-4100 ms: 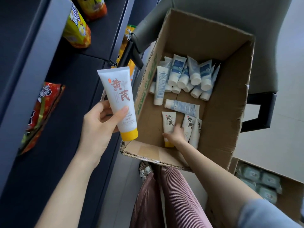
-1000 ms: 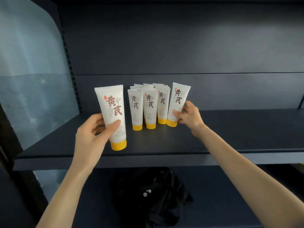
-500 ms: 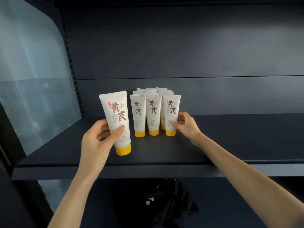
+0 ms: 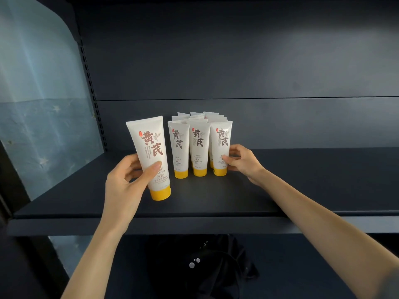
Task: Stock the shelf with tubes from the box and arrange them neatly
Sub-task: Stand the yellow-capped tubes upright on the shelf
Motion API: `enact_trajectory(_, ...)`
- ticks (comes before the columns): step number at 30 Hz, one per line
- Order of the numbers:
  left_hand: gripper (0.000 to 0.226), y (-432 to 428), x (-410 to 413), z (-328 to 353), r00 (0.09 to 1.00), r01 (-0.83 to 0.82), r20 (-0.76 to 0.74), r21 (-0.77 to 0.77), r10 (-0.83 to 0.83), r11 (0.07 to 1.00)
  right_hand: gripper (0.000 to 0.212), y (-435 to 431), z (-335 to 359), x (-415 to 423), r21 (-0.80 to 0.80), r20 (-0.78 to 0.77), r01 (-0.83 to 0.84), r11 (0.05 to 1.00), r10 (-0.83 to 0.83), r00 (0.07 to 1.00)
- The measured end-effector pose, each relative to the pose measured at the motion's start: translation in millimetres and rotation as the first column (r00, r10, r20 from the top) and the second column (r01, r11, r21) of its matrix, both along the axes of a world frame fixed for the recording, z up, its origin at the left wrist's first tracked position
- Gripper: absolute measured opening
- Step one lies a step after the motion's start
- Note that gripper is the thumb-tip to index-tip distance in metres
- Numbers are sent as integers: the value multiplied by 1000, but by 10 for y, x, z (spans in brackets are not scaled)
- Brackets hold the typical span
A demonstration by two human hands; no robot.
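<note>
Big brown characters 黄芪 are running down the white face of the held tube (image 4: 151, 152) in the left hand (image 4: 125, 182), with a small red seal mark at their upper left that is reading as a blur. Lower down a small boxed 黄芪 is showing again; the thumb is covering part of the Latin line above it. The left front tube (image 4: 179, 147), middle front tube (image 4: 199, 147) and right front tube (image 4: 222, 143) are carrying the same 黄芪 and red seal. Their finer print is coming out too small to read, and the right hand (image 4: 241, 162) is hiding some.
</note>
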State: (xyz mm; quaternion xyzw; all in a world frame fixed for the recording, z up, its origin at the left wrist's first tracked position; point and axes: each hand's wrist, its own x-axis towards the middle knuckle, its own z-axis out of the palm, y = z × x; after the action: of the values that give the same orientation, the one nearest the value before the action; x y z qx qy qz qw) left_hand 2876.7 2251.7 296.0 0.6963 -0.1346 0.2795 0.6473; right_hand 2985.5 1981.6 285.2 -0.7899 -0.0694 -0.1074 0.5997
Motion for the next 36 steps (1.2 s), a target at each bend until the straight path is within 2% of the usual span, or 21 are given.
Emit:
enact_trajectory(8,26,-23,38,-5,999,28,-20,22,-28,999,25,-50,2,30,13,21,-34,999,33,999)
enact_trajectory(11,27,-14,46,2,998,57,-37,-4,-57,998,28,-82,57,-45,9,39,117,993,-117,992)
enact_trajectory(13,30,-14,39,26,994,95,-43,-35,-97,995,32,-55,113,-154,18,109,234,972,-235,966)
enact_trajectory(14,31,-21,32,43,991,123,-40,-50,-125,991,31,-4,152,-244,34,160,231,972,-234,959)
enact_trajectory(15,32,-33,27,63,988,150,-37,-62,-153,987,29,70,191,-351,44,208,170,984,-176,962)
enact_trajectory(17,33,-75,20,100,979,196,-35,-77,-199,978,33,270,245,-591,10,256,-61,998,56,965)
enact_trajectory(19,34,-126,10,133,972,231,-34,-79,-234,970,50,494,264,-820,-61,221,-275,960,281,934)
enact_trajectory(21,35,-167,-3,158,967,250,-28,-72,-253,965,60,682,244,-961,-87,193,-377,922,387,902)
enact_trajectory(27,41,-159,-46,173,965,260,-5,-38,-261,965,44,912,212,-1074,-13,266,-340,941,330,905)
enact_trajectory(32,39,-80,-85,140,971,239,-5,-1,-239,971,41,995,207,-1064,-112,265,-319,941,338,903)
enact_trajectory(36,42,59,-150,97,983,179,-1,168,-181,969,42,1078,156,-1004,-118,255,-296,948,317,913)
